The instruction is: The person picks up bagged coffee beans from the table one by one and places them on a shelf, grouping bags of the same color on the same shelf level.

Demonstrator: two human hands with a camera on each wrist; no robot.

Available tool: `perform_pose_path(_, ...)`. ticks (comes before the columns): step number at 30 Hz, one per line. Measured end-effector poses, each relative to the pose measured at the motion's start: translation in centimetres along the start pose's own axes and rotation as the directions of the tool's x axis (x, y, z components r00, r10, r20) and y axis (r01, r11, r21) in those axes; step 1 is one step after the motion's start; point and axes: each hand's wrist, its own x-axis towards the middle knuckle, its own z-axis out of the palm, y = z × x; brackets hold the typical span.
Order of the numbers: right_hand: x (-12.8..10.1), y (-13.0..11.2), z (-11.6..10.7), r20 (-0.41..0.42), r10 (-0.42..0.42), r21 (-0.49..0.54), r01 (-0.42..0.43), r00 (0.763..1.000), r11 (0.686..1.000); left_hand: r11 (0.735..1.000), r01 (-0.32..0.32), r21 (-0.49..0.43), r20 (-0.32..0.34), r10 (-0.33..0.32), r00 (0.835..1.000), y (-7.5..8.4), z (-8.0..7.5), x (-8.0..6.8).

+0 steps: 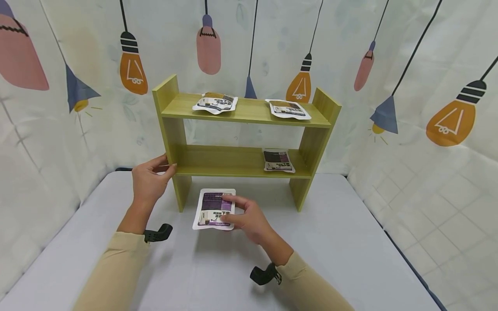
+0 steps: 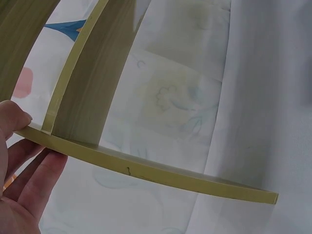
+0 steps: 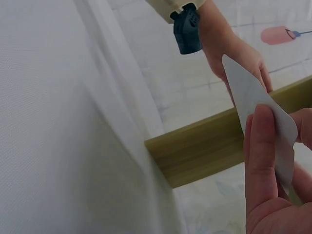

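A small two-tier wooden shelf stands on the table. My left hand grips the edge of its left side panel, at the height of the lower board; the left wrist view has the thumb on one side and the fingers behind. In front of the shelf, below the lower board, my right hand holds a white-edged, purple-printed flat packet by its right side. Seen from the right wrist, thumb and fingers pinch the packet, its plain white back showing.
Two similar packets lie on the top board, one left and one right. A dark-printed packet lies at the right of the lower board. The white-covered table meets patterned curtains at the back and sides.
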Motion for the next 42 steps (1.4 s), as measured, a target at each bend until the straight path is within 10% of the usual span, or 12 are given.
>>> perform_pose_path(42, 1.3, -3.9, 0.4, 0.067, -0.117, 0.109, 0.109, 0.991, 0.988, 0.999, -0.022, 0.025, -0.019, 0.022, 1.000, -0.4, 0.2, 0.1)
